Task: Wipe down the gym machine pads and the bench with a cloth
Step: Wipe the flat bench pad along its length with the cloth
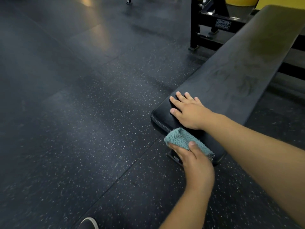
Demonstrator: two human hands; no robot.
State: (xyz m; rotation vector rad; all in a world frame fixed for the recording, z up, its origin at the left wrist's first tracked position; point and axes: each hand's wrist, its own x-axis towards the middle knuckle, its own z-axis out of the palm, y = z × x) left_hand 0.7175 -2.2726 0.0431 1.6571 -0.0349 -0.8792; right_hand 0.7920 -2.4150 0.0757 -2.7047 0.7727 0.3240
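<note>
So from where I'm standing they're on the bench part of the job, working the near end. The left hand (194, 159) is clamped on a folded teal cloth (184, 140), thumb on top and fingers wrapped under, and it's pushing that cloth against the end face of the black bench (239, 66), right at the padded edge. The right hand (188, 113) lies flat on the top of the pad with fingers spread, holding nothing, looks like it's just bracing. The long top surface running away toward the dark machine frame (212, 22) shows smudgy streaks, so I'd guess the next move is bringing the cloth up over the edge and running it lengthwise, which means the right hand has to get out of the way first.
</note>
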